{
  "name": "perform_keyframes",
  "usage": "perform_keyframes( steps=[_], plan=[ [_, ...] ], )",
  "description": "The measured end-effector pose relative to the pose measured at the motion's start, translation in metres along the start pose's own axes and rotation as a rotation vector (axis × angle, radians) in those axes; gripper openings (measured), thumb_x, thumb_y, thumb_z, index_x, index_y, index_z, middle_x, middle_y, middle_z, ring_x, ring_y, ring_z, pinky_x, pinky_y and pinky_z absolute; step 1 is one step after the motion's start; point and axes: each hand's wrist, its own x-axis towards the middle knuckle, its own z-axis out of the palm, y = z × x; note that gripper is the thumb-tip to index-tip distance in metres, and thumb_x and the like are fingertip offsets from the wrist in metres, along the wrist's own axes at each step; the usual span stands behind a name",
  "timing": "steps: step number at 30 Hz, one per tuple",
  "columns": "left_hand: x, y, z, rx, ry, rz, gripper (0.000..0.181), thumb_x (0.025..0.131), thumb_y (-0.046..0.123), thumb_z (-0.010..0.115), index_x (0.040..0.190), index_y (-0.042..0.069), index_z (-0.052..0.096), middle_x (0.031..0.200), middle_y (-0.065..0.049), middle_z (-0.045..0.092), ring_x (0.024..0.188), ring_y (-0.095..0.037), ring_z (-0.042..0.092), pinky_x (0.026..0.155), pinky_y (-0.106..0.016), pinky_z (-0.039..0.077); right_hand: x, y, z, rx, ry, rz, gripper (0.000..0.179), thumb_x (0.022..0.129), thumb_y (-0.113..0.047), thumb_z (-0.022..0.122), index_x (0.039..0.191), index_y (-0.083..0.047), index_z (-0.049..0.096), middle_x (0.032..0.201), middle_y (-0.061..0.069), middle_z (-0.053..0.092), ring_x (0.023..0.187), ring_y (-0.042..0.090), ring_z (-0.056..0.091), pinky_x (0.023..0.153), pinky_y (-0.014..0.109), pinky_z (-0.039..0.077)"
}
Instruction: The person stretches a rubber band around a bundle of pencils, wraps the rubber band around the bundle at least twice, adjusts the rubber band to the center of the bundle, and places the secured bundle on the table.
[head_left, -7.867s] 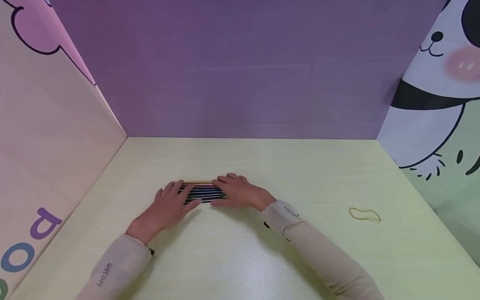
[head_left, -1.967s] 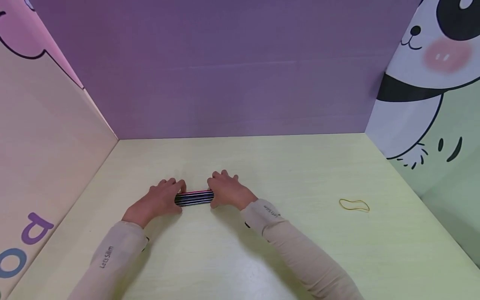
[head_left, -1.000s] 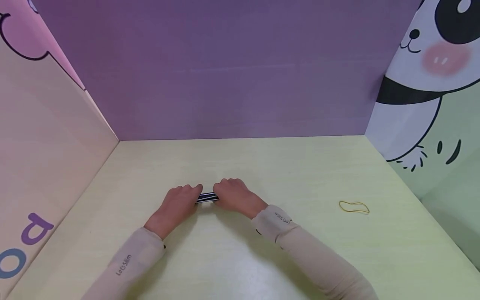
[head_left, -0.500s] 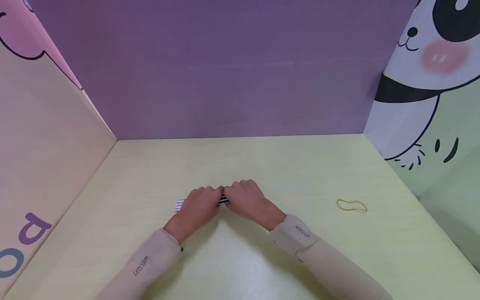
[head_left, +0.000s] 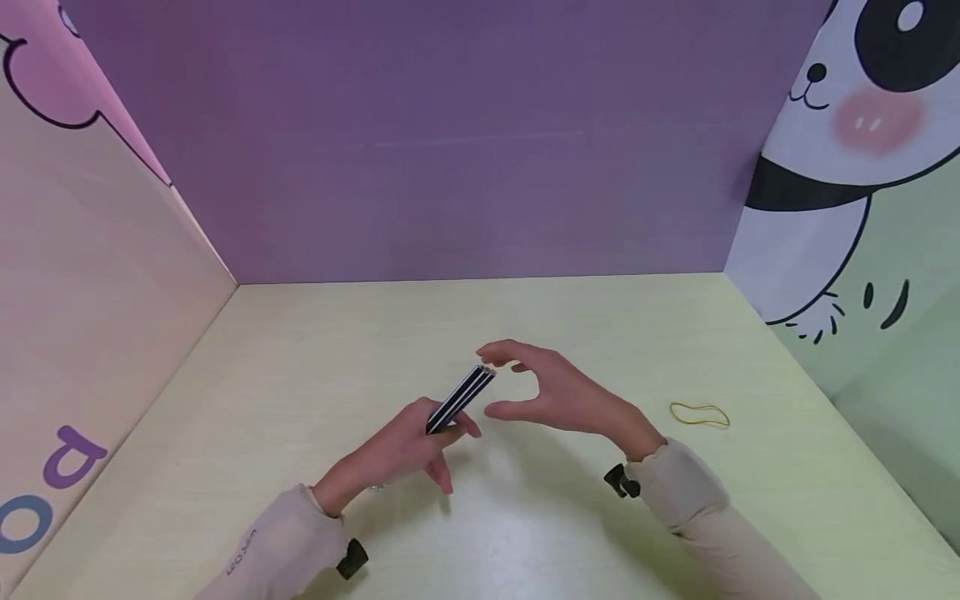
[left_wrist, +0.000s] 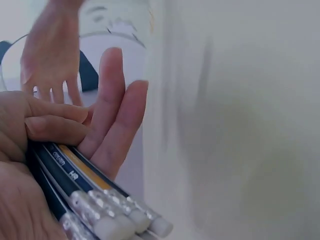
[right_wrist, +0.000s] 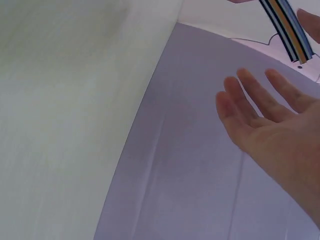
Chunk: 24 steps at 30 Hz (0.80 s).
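My left hand (head_left: 405, 448) holds a bundle of dark striped pencils (head_left: 461, 400) above the table, tilted up toward the right. In the left wrist view, silver ferrules and white erasers (left_wrist: 107, 227) stick out at the near end of the bundle, and one orange-yellow pencil (left_wrist: 85, 167) lies among the dark ones. Two fingers of that hand stretch out past the pencils. My right hand (head_left: 562, 393) is beside the bundle's far end, thumb and fingers spread apart around nothing. The right wrist view has the right palm (right_wrist: 285, 130) below the pencil ends (right_wrist: 295, 50).
A yellow rubber band (head_left: 700, 420) lies on the pale table (head_left: 360, 333) to the right of the right hand. A purple wall (head_left: 465, 167) stands at the back, with printed side panels (head_left: 810, 250) at left and right.
Earlier, both hands lay over the pencils spread flat, then gathered and gripped them together. Now the right hand has let go, and the left has turned over, holding the bundle tilted upward.
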Motion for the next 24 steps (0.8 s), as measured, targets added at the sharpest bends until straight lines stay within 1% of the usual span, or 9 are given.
perform_keyframes(
  steps=[3,5,8,11,15,18,20,22,24],
  plan=[
    [-0.001,-0.002,0.008,-0.130,-0.063,-0.003,0.024,0.104,0.012,0.050,0.113,-0.006,0.064,0.069,-0.026,0.067,0.060,-0.036,0.071,0.064,-0.042,0.061,-0.002,-0.006,0.003,0.058,0.051,-0.012,0.058,0.089,-0.034,0.076,0.141,-0.026,0.052,0.140,-0.016,0.052,0.129,0.013,0.051,0.108,0.041,0.043],
    [0.000,-0.003,0.015,-0.155,-0.084,0.002,0.023,0.104,0.013,0.050,0.111,-0.005,0.064,0.069,-0.028,0.067,0.060,-0.037,0.071,0.064,-0.044,0.061,-0.002,-0.012,0.008,0.077,0.084,-0.002,0.057,0.091,-0.038,0.073,0.142,-0.031,0.050,0.142,-0.020,0.050,0.130,0.011,0.049,0.108,0.042,0.041],
    [0.000,-0.005,0.024,-0.146,-0.101,0.003,0.021,0.104,0.012,0.050,0.108,-0.001,0.066,0.093,-0.023,0.069,0.059,-0.036,0.071,0.064,-0.042,0.061,-0.002,-0.017,0.020,0.081,0.094,0.008,0.054,0.095,-0.042,0.067,0.144,-0.036,0.046,0.145,-0.023,0.045,0.135,0.007,0.043,0.111,0.043,0.038],
    [-0.001,-0.005,0.032,-0.131,-0.115,-0.002,0.017,0.104,0.012,0.051,0.107,0.003,0.065,0.119,-0.014,0.060,0.059,-0.035,0.071,0.069,-0.038,0.060,-0.002,-0.017,0.036,0.055,0.066,-0.020,0.051,0.098,-0.042,0.061,0.146,-0.032,0.046,0.147,-0.020,0.043,0.140,0.005,0.036,0.114,0.043,0.035],
    [-0.005,-0.006,0.037,-0.117,-0.114,0.002,0.013,0.103,0.014,0.053,0.107,0.005,0.062,0.119,-0.009,0.060,0.058,-0.033,0.071,0.074,-0.035,0.059,-0.002,-0.015,0.052,0.026,0.075,-0.047,0.044,0.098,-0.041,0.060,0.140,-0.029,0.052,0.143,-0.019,0.047,0.136,0.004,0.037,0.111,0.041,0.037],
    [-0.006,-0.006,0.035,-0.102,-0.122,0.015,0.012,0.104,0.016,0.054,0.110,0.008,0.060,0.116,-0.007,0.062,0.057,-0.032,0.071,0.079,-0.033,0.057,0.000,-0.015,0.055,0.048,0.100,-0.067,0.037,0.098,-0.039,0.062,0.132,-0.026,0.057,0.133,-0.017,0.055,0.125,0.005,0.047,0.104,0.036,0.044],
    [-0.006,-0.004,0.033,-0.096,-0.132,0.024,0.014,0.104,0.018,0.053,0.111,0.008,0.061,0.117,-0.007,0.062,0.057,-0.033,0.071,0.079,-0.033,0.057,0.002,-0.016,0.054,0.026,0.103,-0.083,0.027,0.100,-0.037,0.060,0.123,-0.022,0.062,0.118,-0.017,0.061,0.110,0.004,0.056,0.094,0.031,0.050],
    [-0.005,-0.003,0.031,-0.087,-0.130,0.028,0.017,0.104,0.018,0.053,0.112,0.007,0.062,0.116,-0.009,0.063,0.057,-0.032,0.071,0.075,-0.034,0.059,0.003,-0.017,0.051,-0.073,0.121,-0.091,0.020,0.102,-0.037,0.056,0.107,-0.020,0.065,0.094,-0.018,0.064,0.085,0.001,0.059,0.076,0.024,0.053],
    [-0.005,-0.002,0.028,-0.061,-0.102,0.029,0.019,0.104,0.017,0.052,0.112,0.005,0.064,0.115,-0.011,0.064,0.056,-0.030,0.071,0.069,-0.034,0.060,0.005,-0.018,0.048,-0.202,0.133,-0.087,0.027,0.103,-0.037,0.053,0.086,-0.019,0.063,0.069,-0.017,0.056,0.062,0.000,0.051,0.058,0.020,0.046]
  ],
)
